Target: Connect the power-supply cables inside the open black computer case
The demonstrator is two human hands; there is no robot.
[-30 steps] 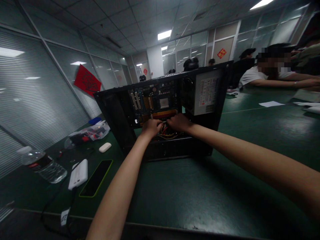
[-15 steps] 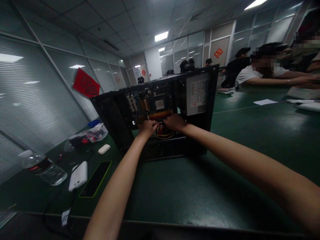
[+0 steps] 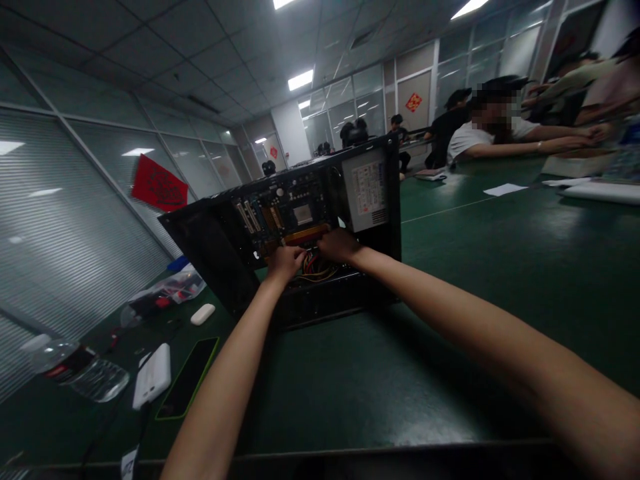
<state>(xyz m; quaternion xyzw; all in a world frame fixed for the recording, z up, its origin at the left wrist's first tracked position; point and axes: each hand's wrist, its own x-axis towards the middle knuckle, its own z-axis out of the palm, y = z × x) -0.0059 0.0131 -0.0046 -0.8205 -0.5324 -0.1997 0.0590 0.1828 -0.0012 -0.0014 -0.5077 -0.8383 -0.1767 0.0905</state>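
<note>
Left hand (image 3: 284, 264) and right hand (image 3: 340, 246) curl inside an open black metal computer case (image 3: 320, 301); I cannot tell what fingers hold.

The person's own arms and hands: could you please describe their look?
The left forearm and right forearm are bare, with no sleeve, watch or bracelet in view. The left hand and right hand are ungloved; whether rings are worn is unclear.
</note>
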